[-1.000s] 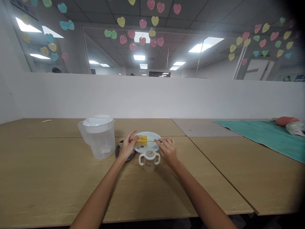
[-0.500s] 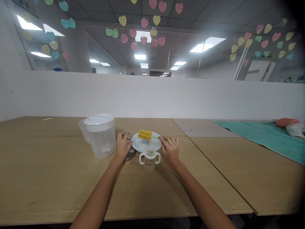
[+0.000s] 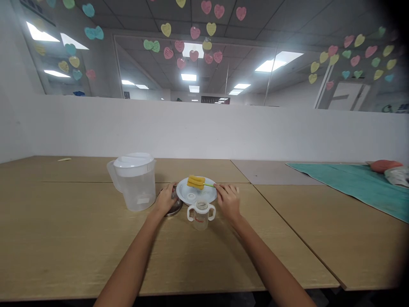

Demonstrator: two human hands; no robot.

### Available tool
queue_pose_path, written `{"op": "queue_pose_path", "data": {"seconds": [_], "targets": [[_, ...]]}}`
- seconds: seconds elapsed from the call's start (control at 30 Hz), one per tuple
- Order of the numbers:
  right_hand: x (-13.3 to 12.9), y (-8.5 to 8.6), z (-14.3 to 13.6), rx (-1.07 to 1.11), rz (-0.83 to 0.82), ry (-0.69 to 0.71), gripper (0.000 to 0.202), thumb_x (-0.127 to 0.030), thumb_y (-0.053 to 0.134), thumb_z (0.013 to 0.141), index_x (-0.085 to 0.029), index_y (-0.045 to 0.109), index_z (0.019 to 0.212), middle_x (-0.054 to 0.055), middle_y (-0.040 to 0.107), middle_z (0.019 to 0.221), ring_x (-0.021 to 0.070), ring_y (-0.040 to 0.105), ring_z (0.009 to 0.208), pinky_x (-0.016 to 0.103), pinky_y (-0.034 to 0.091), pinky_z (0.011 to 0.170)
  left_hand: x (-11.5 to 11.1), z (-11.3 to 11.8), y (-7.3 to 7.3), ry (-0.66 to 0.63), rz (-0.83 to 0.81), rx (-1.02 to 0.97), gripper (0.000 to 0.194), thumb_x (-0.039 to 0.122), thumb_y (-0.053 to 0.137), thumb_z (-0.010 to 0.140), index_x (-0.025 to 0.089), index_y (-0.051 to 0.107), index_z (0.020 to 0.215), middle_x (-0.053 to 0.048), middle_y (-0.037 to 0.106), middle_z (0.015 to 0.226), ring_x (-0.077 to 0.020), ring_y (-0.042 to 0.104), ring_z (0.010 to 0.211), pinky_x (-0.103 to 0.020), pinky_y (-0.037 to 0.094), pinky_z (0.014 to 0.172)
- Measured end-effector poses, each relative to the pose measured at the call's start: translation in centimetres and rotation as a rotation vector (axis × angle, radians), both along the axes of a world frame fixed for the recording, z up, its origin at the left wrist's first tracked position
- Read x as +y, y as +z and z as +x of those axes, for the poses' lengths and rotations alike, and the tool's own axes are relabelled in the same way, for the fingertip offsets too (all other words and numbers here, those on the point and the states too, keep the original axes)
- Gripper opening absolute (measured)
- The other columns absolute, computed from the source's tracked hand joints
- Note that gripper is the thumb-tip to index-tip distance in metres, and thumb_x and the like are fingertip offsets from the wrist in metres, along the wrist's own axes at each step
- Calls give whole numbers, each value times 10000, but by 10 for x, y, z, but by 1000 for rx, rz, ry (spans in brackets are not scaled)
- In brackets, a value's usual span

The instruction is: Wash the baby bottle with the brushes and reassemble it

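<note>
My right hand (image 3: 228,199) pinches the thin green handle of a sponge brush (image 3: 196,182). Its ribbed yellow head is over the white plate (image 3: 182,197). On the plate lies a small pale ring-shaped piece (image 3: 191,196). My left hand (image 3: 166,199) has its fingers curled over a round, dark metal object (image 3: 174,208) left of the plate; the hand hides much of it, so its kind is unclear. Between my forearms a clear baby bottle (image 3: 201,219) with two white handles stands upright, its top uncovered.
A translucent lidded pitcher (image 3: 137,187) stands left of my left hand. A green cloth (image 3: 348,181) covers the right side of the table (image 3: 79,243), with a reddish item (image 3: 385,165) and white cloth (image 3: 398,175) on it. A white wall (image 3: 204,130) closes off the back.
My left hand has shifted slightly right and down, its fingers now closed over the round metal object. My right hand keeps the brush over the plate, almost unmoved.
</note>
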State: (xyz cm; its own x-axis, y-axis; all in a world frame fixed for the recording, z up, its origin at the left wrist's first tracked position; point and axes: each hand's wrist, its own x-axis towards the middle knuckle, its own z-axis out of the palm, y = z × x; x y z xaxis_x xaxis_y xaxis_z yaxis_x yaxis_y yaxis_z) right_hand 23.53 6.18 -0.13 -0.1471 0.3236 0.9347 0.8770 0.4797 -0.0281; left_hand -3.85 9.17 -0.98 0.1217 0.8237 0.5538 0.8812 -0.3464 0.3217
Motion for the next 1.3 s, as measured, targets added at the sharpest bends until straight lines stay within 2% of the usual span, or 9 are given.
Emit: {"op": "queue_pose_path", "data": {"seconds": [0.17, 0.33, 0.43, 0.53, 0.67, 0.73, 0.9, 1.07, 1.3], "targets": [[0, 1, 0, 7, -21, 1, 242, -146, 491, 848, -218, 653, 1013, 48, 636, 867, 160, 489, 789, 306, 286, 711, -3, -1, 0, -26, 80, 120, 607, 56, 536, 649, 213, 433, 1226, -107, 525, 1218, -266, 436, 1183, -424, 351, 972], [-2, 4, 2, 31, -7, -3, 230, -148, 492, 850, -216, 656, 996, 42, 647, 869, 160, 492, 783, 306, 274, 705, -11, 28, 23, 29, 197, 13, 466, 71, 389, 763, 171, 457, 1213, -106, 547, 1183, -222, 490, 1118, -388, 375, 962], [-1, 6, 6, 41, -8, -29, 227, -142, 505, 840, -213, 655, 994, 44, 644, 860, 165, 492, 794, 311, 277, 714, -4, 62, 41, 12, -39, 79, 303, 185, 372, 833, 175, 543, 1082, -87, 609, 1072, -206, 550, 1024, -328, 411, 894], [3, 7, 12, 58, -18, -82, 228, -121, 504, 827, -205, 663, 967, 52, 640, 845, 168, 493, 796, 312, 276, 718, 15, 91, 49, 7, -180, 123, 227, 264, 517, 769, 155, 600, 949, -103, 657, 891, -242, 607, 879, -320, 441, 770], [10, 7, 19, 137, -23, -109, 205, -131, 493, 839, -195, 668, 926, 49, 644, 813, 159, 491, 762, 305, 272, 713, 41, 107, 46, -59, -304, 180, 400, 308, 702, 599, 165, 613, 961, -72, 668, 773, -244, 625, 755, -297, 437, 678], [12, 7, 20, 166, -19, -109, 201, -136, 489, 844, -191, 668, 916, 48, 645, 800, 157, 490, 758, 300, 270, 710, 46, 108, 43, -104, -329, 207, 386, 263, 716, 570, 189, 626, 938, -45, 669, 753, -229, 625, 738, -285, 430, 675], [12, 5, 17, 166, -21, -91, 202, -133, 495, 841, -194, 665, 931, 48, 652, 818, 160, 487, 759, 301, 262, 712, 40, 106, 38, -164, -294, 257, 273, 121, 606, 643, 204, 641, 901, -23, 656, 731, -208, 616, 779, -298, 408, 756], [12, 2, 15, 146, -49, -91, 194, -142, 508, 837, -206, 664, 932, 41, 656, 834, 167, 491, 781, 307, 250, 720, 33, 106, 36, -222, -269, 284, 248, 223, 635, 699, 151, 603, 934, -26, 635, 805, -185, 586, 786, -368, 405, 801], [12, 4, 15, 166, -70, -105, 190, -142, 506, 835, -201, 669, 913, 37, 660, 814, 166, 493, 767, 303, 248, 719, 34, 107, 33, -304, -254, 260, 225, 156, 581, 697, 141, 603, 920, -4, 612, 709, -154, 567, 669, -269, 406, 661]]}}
